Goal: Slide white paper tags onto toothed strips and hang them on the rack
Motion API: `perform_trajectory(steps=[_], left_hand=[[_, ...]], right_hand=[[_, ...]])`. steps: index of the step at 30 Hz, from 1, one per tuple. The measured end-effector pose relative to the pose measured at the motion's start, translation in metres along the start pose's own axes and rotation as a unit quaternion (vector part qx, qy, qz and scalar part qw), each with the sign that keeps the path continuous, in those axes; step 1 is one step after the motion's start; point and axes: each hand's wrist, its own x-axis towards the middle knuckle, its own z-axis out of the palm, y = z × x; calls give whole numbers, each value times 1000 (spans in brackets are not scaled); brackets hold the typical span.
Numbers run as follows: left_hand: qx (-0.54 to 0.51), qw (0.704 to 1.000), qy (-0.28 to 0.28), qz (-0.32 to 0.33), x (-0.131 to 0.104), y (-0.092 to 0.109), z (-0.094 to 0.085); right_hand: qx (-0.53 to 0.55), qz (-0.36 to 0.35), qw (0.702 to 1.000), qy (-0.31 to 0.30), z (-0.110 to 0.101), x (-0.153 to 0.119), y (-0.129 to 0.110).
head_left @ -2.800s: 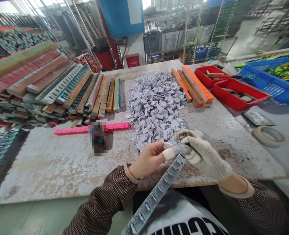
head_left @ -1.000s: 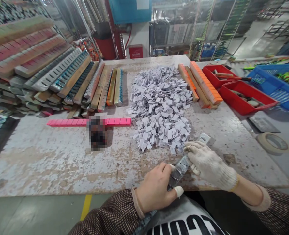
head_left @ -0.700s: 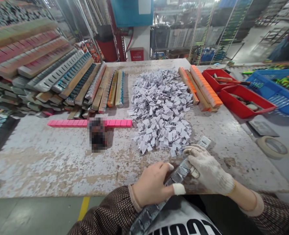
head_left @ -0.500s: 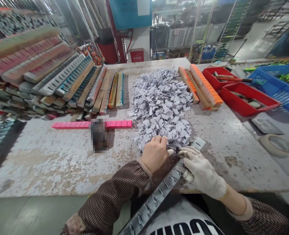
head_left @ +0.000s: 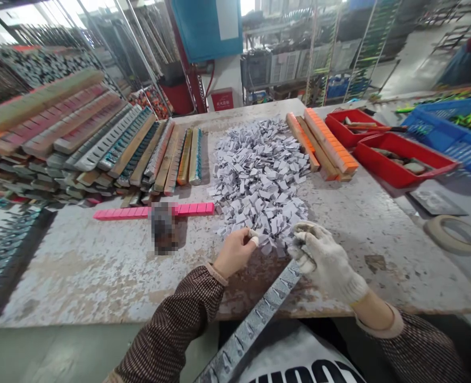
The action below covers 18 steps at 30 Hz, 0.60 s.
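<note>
Our gloved right hand [head_left: 323, 259] has its grip closed around the upper end of the slotted bar [head_left: 255, 322], which slants down past the bench [head_left: 111, 276] edge toward our lap. Our left hand [head_left: 233, 252] brings thumb and finger together beside the white slips [head_left: 259, 175]; whether they pinch one, we cannot tell.

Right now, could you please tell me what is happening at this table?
The gloved right hand holds a grey slotted bar near its far end; the bar slants down toward the picture's lower edge. The ungloved left hand is at the near edge of a heap of white pieces; whether it pinches one is hard to tell.
</note>
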Motion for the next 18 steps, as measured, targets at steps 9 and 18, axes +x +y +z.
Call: perform_trajectory(steps=[9,18], left_hand=[[-247,964,-98,30,-39,25,2],[-33,966,-107,234,-75,51,8]], right_hand=[[278,139,950,-28,22,23,-27],[304,161,939,-16,-8,-26,-59]])
